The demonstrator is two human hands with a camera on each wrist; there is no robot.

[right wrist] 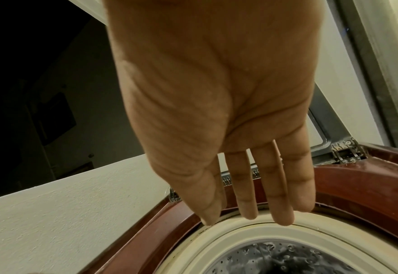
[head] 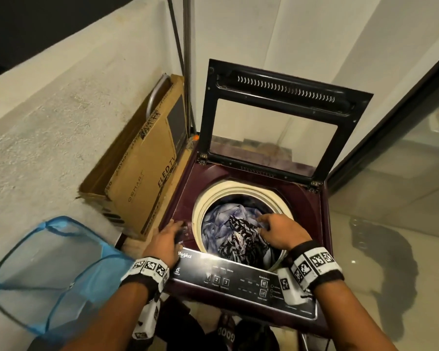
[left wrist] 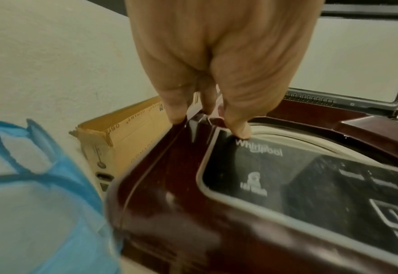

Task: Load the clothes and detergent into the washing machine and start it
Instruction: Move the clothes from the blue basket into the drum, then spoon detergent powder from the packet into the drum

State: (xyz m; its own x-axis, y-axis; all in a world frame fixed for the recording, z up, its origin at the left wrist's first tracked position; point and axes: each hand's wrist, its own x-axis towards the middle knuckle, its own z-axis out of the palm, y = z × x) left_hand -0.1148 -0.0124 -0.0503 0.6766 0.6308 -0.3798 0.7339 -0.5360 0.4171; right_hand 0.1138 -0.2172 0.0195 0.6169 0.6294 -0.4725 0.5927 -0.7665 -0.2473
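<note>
A maroon top-load washing machine stands with its glass lid raised. Its drum, ringed by a cream rim, holds pale blue cloth and a black-and-white patterned garment. My right hand hovers over the drum with straight, spread fingers, holding nothing. My left hand rests on the machine's front left corner, fingertips touching the top beside the control panel. No detergent is in view.
A blue mesh laundry basket stands at the lower left, nothing visible inside it. A flat cardboard TV box leans against the wall left of the machine. A glass partition and wet floor lie to the right.
</note>
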